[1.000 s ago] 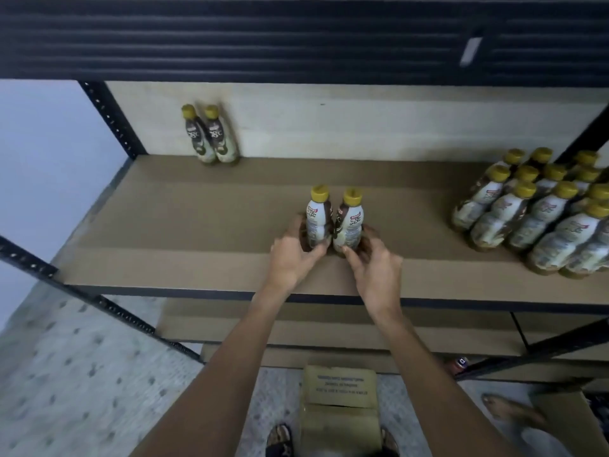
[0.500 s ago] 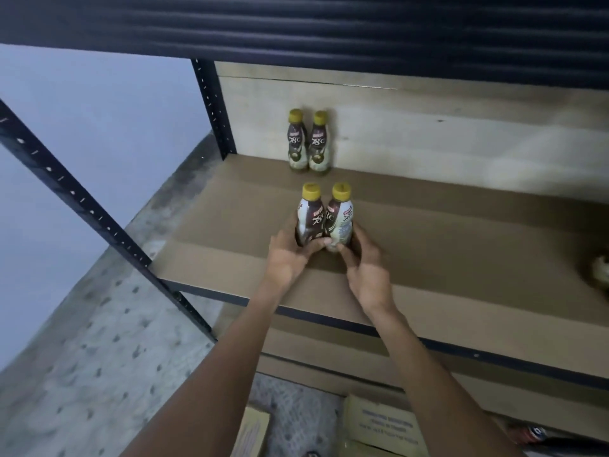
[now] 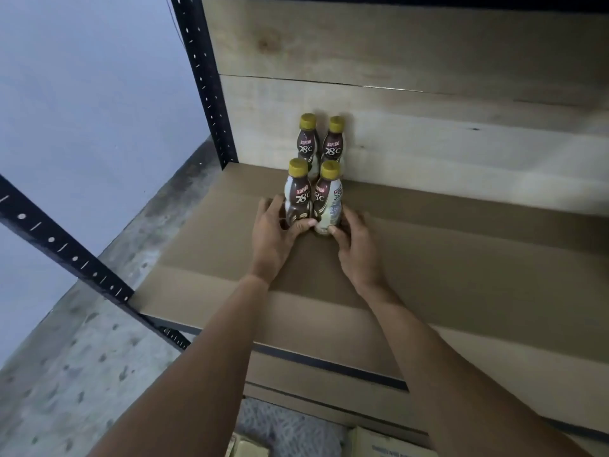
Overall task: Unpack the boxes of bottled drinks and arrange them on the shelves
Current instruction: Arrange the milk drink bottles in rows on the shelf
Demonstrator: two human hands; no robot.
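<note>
The left hand point(image 3: 272, 235) curls round the base of the left bottle point(image 3: 298, 196), thumb across its front. The right hand point(image 3: 357, 252) grips the right bottle point(image 3: 328, 199) low down in the same way. Both are waisted plastic bottles with glossy brown-and-cream labels and ribbed yellow caps. They stand upright, side by side, on the shelf point(image 3: 461, 258), which is lined with flat matte cardboard, near its left end. Just behind them the back pair point(image 3: 308, 143) stands against pale, knotty planks point(image 3: 428, 143). A black perforated steel post point(image 3: 207, 80) rises at the left. The floor point(image 3: 66, 374) below is speckled concrete.
</note>
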